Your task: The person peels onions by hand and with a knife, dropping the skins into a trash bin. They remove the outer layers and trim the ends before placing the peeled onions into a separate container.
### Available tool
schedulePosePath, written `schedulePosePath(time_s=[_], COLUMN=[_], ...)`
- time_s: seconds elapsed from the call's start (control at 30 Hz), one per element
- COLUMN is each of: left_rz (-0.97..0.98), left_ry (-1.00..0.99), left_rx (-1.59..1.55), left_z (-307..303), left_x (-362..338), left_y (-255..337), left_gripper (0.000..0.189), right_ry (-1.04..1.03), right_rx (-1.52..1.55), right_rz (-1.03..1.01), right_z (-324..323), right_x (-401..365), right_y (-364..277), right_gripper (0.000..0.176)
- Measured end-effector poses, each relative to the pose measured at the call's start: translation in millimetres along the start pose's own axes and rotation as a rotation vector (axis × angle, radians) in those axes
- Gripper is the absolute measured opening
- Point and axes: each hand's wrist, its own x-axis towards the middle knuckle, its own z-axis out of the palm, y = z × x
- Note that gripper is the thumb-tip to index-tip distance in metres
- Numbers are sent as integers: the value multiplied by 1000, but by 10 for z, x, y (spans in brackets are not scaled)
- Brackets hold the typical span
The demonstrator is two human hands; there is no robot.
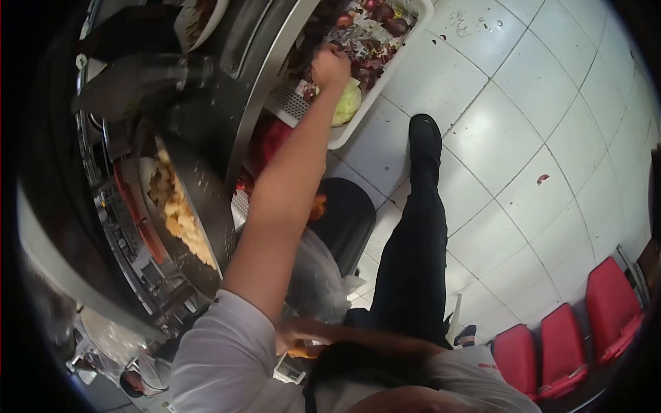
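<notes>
My left hand (pixel 331 67) reaches into a white plastic crate (pixel 337 142) with its fingers curled down. A dark bit shows at its fingertips, but I cannot tell what it is. Red onions (pixel 344 20) and loose onion skins (pixel 372 41) lie around this hand. Close below the wrist sits a pale green cabbage (pixel 348 103). My right arm crosses in front of my body, and my right hand (pixel 292 336) is low by my left upper arm, its fingers partly hidden. Something orange (pixel 303 351) lies right beside it.
At left, a large metal pan (pixel 206 196) holds pale yellow chunks (pixel 180 224) beside a metal counter. A black stool or bin (pixel 348 213) and a clear plastic bag (pixel 317 275) are near my leg. Red chairs (pixel 559 330) line the lower right. White floor tiles (pixel 530 103) carry scattered skins.
</notes>
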Motion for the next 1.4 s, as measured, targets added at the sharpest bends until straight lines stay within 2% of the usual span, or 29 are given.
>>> schedulePosePath(time_s=[0.07,0.13,0.17,0.2,0.27,0.3,0.4,0.43,0.5,0.57,0.63,0.67,0.7,0.8,0.83,0.87,0.9,0.93,1.0,1.03,1.07,1.17,1.2,1.23,1.27,1.3,1.33,1.37,1.4], left_rz=[-132,-196,-187,-175,-37,88,513,437,288,491,611,624,631,-116,-113,-20,-61,-95,-151,-180,-205,-184,-86,-205,-204,-97,-117,-2,-74], left_ry=[39,-126,-201,-276,-306,-158,14,-8,-44,48,111,117,117,-160,-164,-127,-212,-293,-511,-599,-653,-731,-843,-896,-887,-887,-926,-837,-829], left_rx=[-16,82,166,247,321,309,493,565,698,367,326,460,596,9,-103,-171,-572,-975,-1283,-1293,-1355,-1424,-1537,-1576,-1671,-1646,-1546,-1621,-1712], left_z=[274,305,378,472,650,928,1375,1291,970,1264,1297,1269,1176,253,-35,-24,-223,-454,-922,-1137,-1342,-2079,-2212,-2480,-2810,-2917,-3157,-3368,-3505], left_x=[381,598,762,937,1193,1381,2266,2132,1759,2093,2174,2121,1959,830,564,516,270,-59,-559,-793,-1048,-2128,-2434,-2745,-3132,-3408,-3654,-3880,-4121], left_y=[-153,-219,-269,-323,-445,-652,-1197,-1050,-430,-856,-940,-1008,-1038,-26,121,-17,91,219,308,319,352,529,472,525,538,481,413,251,120], left_gripper=[28,41,45,48,55,50,50,52,85,53,56,59,62,61,69,66,61,56,37,31,31,34,30,38,45,45,48,41,36], right_ry=[-45,3,70,188,167,142,118,113,107,108,117,118,118,148,170,218,271,346,414,409,281,297,310,319,328,337,342,339,326], right_rx=[60,141,125,229,236,236,251,259,270,270,267,269,273,272,243,133,20,-26,-27,22,135,-151,-231,-327,-416,-498,-569,-609,-649], right_rz=[77,137,27,-77,-46,-24,7,8,18,31,44,54,69,109,110,54,4,-58,-48,21,261,307,330,347,362,373,360,321,234], right_z=[-468,-729,-476,-573,-656,-730,-859,-885,-918,-931,-930,-902,-875,-715,-597,-427,-252,-214,-284,-390,-423,-500,-479,-428,-374,-295,-239,-169,-153], right_x=[-485,-729,-192,-479,-571,-619,-649,-654,-654,-646,-630,-614,-610,-449,-306,82,470,359,-48,-342,-416,-435,-437,-414,-415,-404,-409,-418,-422], right_y=[-449,-608,-293,-316,-297,-285,-306,-311,-311,-298,-303,-317,-334,-354,-288,-5,278,237,-46,-291,-433,-385,-342,-291,-203,-116,-31,63,185], right_gripper=[37,37,37,37,37,37,37,37,37,37,37,37,37,37,37,39,43,44,45,45,46,47,48,49,49,50,51,52,53])
